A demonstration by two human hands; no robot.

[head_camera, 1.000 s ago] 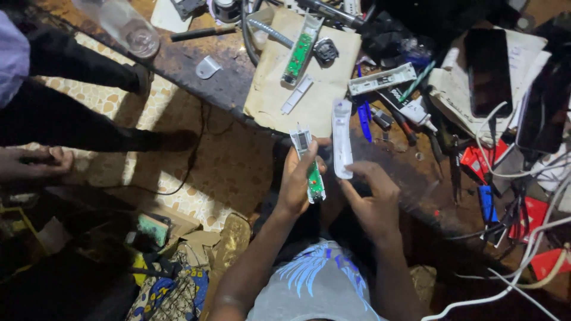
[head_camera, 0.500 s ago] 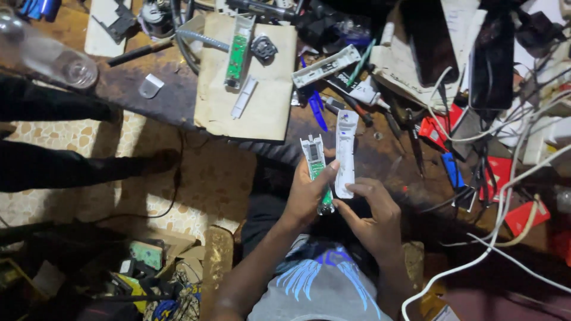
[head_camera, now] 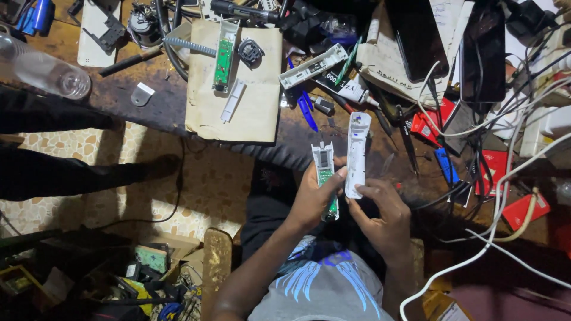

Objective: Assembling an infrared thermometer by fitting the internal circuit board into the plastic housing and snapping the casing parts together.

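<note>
A dark, cluttered wooden counter (head_camera: 148, 113) fills the upper half of the frame, strewn with cables, tools and dismantled parts. At upper centre lies a tan rectangular sheet of cardboard (head_camera: 256, 107), carrying a green circuit board in a white half-shell (head_camera: 224, 56) and a small white plastic strip (head_camera: 232, 109). A clear plastic bottle (head_camera: 44, 71) lies at the upper left. Two dark flat phones (head_camera: 482, 50) rest at the upper right among white cables (head_camera: 505, 119).

Just below the counter's edge, at centre, the left hand (head_camera: 312, 199) is clenched around a narrow green circuit board with a small display (head_camera: 325, 178), held upright. Just beside it, the right hand (head_camera: 383, 217) grasps the lower end of a long white plastic remote casing (head_camera: 357, 154), fingers (head_camera: 369, 190) pinching it, its top pointing up over the counter.
</note>
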